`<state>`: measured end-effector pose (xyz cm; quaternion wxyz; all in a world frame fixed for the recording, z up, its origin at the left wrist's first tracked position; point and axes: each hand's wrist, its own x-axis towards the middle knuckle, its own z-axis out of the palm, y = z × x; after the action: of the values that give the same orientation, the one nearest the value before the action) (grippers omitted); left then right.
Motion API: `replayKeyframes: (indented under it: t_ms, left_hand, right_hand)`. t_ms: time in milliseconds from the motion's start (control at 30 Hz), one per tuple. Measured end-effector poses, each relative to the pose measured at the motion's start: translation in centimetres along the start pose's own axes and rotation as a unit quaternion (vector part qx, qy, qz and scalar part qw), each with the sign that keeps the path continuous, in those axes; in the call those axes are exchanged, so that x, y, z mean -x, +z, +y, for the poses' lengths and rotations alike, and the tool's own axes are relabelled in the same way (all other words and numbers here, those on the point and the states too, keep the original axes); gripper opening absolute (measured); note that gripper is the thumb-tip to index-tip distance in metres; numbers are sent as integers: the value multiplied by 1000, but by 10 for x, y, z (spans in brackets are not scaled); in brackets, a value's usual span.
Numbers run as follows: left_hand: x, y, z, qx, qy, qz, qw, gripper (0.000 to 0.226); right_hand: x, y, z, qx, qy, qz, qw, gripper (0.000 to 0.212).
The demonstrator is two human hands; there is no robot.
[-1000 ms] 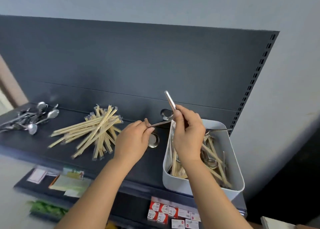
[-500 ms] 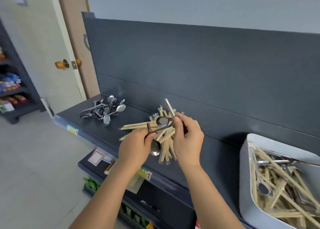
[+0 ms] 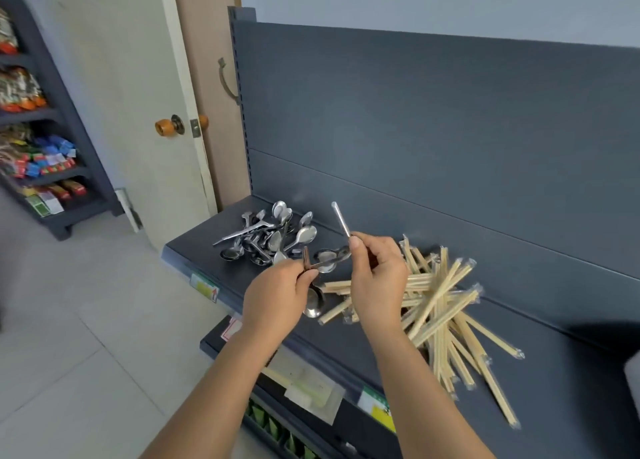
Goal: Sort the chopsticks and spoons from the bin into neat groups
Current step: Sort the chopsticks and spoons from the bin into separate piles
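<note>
A dark grey shop shelf (image 3: 540, 334) with a tall back panel (image 3: 415, 129) is observed, with a door and stocked racks to its left. Two groups are laid on it: a spoon pile (image 3: 270, 236) at the left end and, near it to the right, a chopstick pile (image 3: 440, 306) in clear wrappers, fanned and crossed. Only a corner of the bin (image 3: 633, 372) is seen at the right edge, well apart from the hands.

The left hand (image 3: 277, 295) is curled, with thumb and fingers pinched on the handle of a hanging spoon (image 3: 313, 302) whose bowl points down. The right hand (image 3: 379, 278) is likewise closed on an upright spoon (image 3: 341, 221), its handle slanting upward. A third spoon bowl (image 3: 327, 261) is seen between the hands; which hand carries it cannot be told.

The step in hand is judged to be delivery of these spoons to the spoon pile. It is recommended that they be gathered into one hand, bowls turned one way, and lowered onto the pile rather than dropped, so that nothing is scattered toward the shelf edge. The chopstick pile should be cleared in passing, as its crossed ends are judged liable to snag. Both groups are judged to need aligning.
</note>
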<state>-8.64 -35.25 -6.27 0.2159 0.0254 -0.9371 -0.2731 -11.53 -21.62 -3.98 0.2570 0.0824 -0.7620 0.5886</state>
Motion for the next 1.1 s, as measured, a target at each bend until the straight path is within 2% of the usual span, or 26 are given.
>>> replayKeyframes:
  t_ms: [200,333,400,533,600,633,700,733,800,867,967,1100]
  left_hand:
    - [-66,14,-42,-103,24,-2,994,27]
    - [-104,30,-65,-166,26,-28,985,28]
    - [-119,39,-75,-180,22,-45,982,25]
    - [-141,56,-92,-172,-19,-104,979,23]
    - [-148,64,-100,-147,-38,-119,981,23]
    - [-150,67,-104,-137,-41,-125,982,24]
    - [-154,73,-111,-128,-43,-151,979,22]
    - [-154,76,-116,-128,-42,-167,977,22]
    - [-154,81,-124,-128,-41,-202,970,25]
    - [-153,84,-130,-129,-32,-231,964,27]
    - [-154,81,-133,-136,-15,-240,961,29]
    - [-156,71,-130,-162,17,-256,953,25]
  right_hand:
    - [-50,60,40,-74,145,30,986,16]
    - [-84,93,71,-98,245,34,964,36]
    - [-95,107,87,-96,289,35,952,38]
    - [-111,133,114,-131,391,25,911,23]
    - [-114,143,123,-196,439,15,877,7]
    - [-115,147,127,-227,453,3,862,7]
    - [-115,152,131,-246,465,-31,850,33]
    - [-114,153,133,-232,462,-52,854,46]
    - [-109,153,134,-184,452,-95,868,56]
    - [-104,152,137,-114,442,-138,879,53]
    - [-97,150,139,50,395,-206,894,37]
    - [-89,140,134,230,309,-294,875,45]
